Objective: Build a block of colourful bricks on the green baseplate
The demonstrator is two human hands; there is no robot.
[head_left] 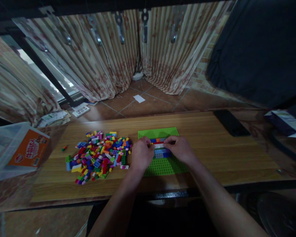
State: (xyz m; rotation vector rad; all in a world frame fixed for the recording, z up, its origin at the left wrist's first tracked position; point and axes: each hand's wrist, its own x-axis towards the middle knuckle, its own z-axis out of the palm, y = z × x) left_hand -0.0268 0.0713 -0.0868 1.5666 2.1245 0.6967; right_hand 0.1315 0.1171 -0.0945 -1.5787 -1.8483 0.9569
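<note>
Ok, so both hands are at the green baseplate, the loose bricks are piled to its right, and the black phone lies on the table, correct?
Not quite: the head view shows the loose bricks piled to the left of the green baseplate, not its right. The left hand and right hand are both at it, and the black phone does lie on the table.

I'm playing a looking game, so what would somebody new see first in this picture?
Probably the big heap of colourful bricks, spread over the left part of the wooden table. Next might come the bright green baseplate to its right, where the left hand and right hand are at the rows of bricks. The black phone towards the table's right end stands out too.
</note>
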